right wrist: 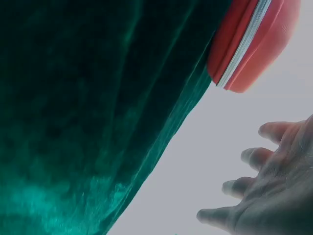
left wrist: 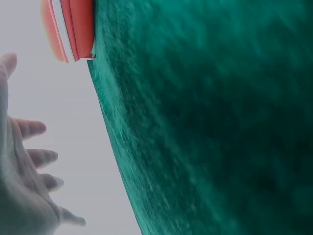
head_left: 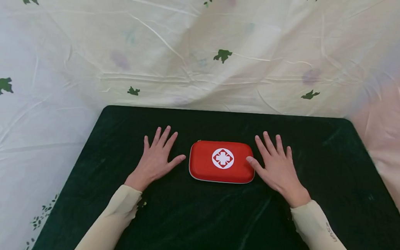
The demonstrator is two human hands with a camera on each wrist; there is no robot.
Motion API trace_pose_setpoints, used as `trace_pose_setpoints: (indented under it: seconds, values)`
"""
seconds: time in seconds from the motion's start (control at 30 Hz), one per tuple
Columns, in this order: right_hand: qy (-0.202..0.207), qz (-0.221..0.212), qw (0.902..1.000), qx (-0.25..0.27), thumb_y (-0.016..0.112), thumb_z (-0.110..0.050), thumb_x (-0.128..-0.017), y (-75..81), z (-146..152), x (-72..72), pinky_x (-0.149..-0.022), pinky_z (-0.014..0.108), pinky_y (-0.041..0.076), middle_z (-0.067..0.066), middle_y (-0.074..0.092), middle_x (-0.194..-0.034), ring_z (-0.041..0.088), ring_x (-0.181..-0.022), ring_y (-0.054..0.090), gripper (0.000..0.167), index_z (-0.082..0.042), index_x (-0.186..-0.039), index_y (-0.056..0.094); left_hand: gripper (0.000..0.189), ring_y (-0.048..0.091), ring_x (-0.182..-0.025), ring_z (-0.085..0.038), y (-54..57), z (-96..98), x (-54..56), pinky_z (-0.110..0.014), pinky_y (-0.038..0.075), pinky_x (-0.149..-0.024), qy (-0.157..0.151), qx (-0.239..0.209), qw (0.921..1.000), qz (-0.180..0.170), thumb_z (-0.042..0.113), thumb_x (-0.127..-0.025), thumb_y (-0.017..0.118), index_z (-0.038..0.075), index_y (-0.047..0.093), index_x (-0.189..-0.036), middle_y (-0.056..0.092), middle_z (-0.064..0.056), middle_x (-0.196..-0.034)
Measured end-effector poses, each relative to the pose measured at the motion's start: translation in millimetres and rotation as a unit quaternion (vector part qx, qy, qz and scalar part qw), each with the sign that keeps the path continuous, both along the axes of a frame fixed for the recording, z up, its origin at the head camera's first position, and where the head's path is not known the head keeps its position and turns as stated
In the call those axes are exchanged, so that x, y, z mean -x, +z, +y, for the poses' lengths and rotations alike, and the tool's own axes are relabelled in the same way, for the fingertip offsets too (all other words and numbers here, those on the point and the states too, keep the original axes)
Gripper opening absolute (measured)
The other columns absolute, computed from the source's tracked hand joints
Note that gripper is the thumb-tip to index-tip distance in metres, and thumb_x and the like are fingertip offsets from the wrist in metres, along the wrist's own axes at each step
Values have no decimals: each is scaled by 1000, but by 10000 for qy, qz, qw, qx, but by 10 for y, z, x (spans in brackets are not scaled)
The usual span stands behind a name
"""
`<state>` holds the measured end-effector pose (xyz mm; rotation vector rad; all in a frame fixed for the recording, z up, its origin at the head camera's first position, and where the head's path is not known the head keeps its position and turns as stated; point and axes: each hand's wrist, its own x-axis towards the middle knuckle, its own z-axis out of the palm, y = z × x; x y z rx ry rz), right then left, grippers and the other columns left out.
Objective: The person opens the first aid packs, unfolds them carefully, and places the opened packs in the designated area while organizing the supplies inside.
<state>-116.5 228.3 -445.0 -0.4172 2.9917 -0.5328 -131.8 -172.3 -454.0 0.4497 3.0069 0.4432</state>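
Note:
A red zippered first-aid case [head_left: 204, 161] with a white cross emblem lies flat on the dark green cloth, between the two hands. To its left, my left hand [head_left: 156, 158] is spread palm down with straight fingers, its thumb tip a little short of the case. My right hand [head_left: 278, 169] is spread the same way on the other side, and its thumb overlaps the case's right edge in the head view. Neither hand grips anything. Both wrist views show the case's light zipper [left wrist: 62, 29] along its side, and the fingers held above the cloth.
Dark green velvety cloth covers the table [head_left: 186, 224], whose far corners are rounded. Behind and beside it hangs a pale curtain [head_left: 156, 52] printed with green birds and leaves. Light sleeves [head_left: 110, 215] cover both forearms.

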Motion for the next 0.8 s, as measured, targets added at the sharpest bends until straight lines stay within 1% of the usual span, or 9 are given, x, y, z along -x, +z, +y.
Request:
trace_pose_setpoints:
  seconds: [0.1,0.27,0.4,0.5,0.6,0.7,0.8]
  values:
    - [67,-71,9999,90,42,-70,-100,-16,-40,2,-116,77,4,7,2,-174,45,-157,-5,87,-21,-168,16,95,1,-159,-36,11,25,2,-72,5,-119,-123,-208,9997,20,79,-95,40,18,26,-166,9,-7,-174]
    - [230,-109,9996,134,43,-70,-100,-37,-109,-7,-116,76,6,5,5,-174,45,-157,-3,87,-21,-167,18,89,7,-159,-32,44,69,36,-68,12,-121,-442,-448,9980,87,74,-98,44,19,29,-165,16,-4,-173]
    - [310,-137,9994,77,43,-71,-99,-50,-158,-11,-117,76,5,6,7,-174,45,-157,-2,88,-21,-167,19,85,8,-159,-28,57,108,96,-64,14,-123,-712,-748,9946,-25,69,-99,48,18,30,-164,18,-2,-173]
    - [357,-157,9992,16,43,-71,-99,-55,-191,-11,-117,76,5,7,8,-174,45,-157,-1,88,-20,-167,20,83,9,-159,-26,53,128,143,-60,14,-124,-850,-1034,9909,-164,66,-100,50,19,30,-164,19,0,-172]
    - [405,-205,9990,-32,44,-72,-98,-58,-218,-15,-117,76,5,8,9,-174,45,-157,-1,89,-20,-167,20,81,12,-159,-24,43,145,186,-56,17,-125,-920,-1286,9869,-332,64,-100,52,19,31,-164,22,1,-172]
    - [464,-261,9986,-51,45,-72,-98,-66,-239,-15,-117,75,5,7,9,-174,44,-157,-1,90,-21,-167,20,78,18,-158,-22,26,157,236,-55,22,-124,-968,-1569,9816,-503,61,-101,54,18,34,-163,27,1,-170]
    - [528,-310,9981,-69,47,-73,-97,-82,-257,-13,-117,75,6,6,8,-174,43,-157,0,91,-21,-167,20,76,27,-155,-24,7,156,293,-55,28,-122,-1076,-1876,9743,-622,57,-102,56,15,35,-162,32,-2,-168]
